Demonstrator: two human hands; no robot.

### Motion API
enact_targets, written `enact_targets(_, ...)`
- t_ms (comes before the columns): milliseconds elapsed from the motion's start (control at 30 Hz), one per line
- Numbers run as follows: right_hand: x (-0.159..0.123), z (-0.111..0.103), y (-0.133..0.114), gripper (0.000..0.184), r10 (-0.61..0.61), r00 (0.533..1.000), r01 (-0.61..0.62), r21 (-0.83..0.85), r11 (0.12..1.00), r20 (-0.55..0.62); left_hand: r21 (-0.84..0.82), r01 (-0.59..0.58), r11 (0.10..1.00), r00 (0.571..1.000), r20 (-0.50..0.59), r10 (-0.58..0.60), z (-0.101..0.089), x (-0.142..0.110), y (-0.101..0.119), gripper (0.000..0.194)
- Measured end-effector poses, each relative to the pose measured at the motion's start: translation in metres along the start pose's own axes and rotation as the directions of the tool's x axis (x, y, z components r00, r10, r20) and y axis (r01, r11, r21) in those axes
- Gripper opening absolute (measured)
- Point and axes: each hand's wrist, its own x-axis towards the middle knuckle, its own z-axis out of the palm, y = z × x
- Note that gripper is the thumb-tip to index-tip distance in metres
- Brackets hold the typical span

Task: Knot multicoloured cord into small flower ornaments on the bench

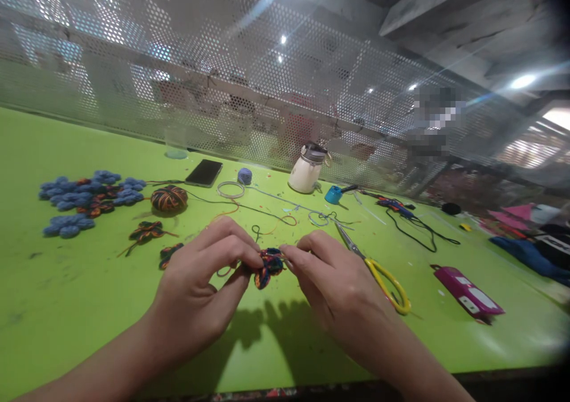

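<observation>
My left hand (200, 283) and my right hand (329, 277) meet over the green table (66, 307). Both pinch a small multicoloured yarn flower (268, 266) held between their fingertips, just above the tabletop. Each hand's fingers are closed on the piece from its own side. Yellow-handled scissors (378, 274) lie right beside my right hand. A multicoloured yarn ball (169, 198) sits further back on the left, its thread trailing towards the hands.
Blue and multicoloured yarn flowers (84, 203) lie at the left, two more (146, 231) nearer. A phone (203, 172), white jar (306, 169), blue spool (244, 176), wire loops and a pink box (467, 292) lie about. A perforated metal screen (222, 81) bounds the back.
</observation>
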Motion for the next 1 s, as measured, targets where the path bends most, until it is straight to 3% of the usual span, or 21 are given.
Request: enact_targets(1000,0.0002,-0.0012,0.0002,0.023,0.013,0.999,-0.01,-0.061,0.998,0.047,0.0,0.002,1.0,1.0,0.023,-0.002,-0.0004,0.0,0.0023,0.023)
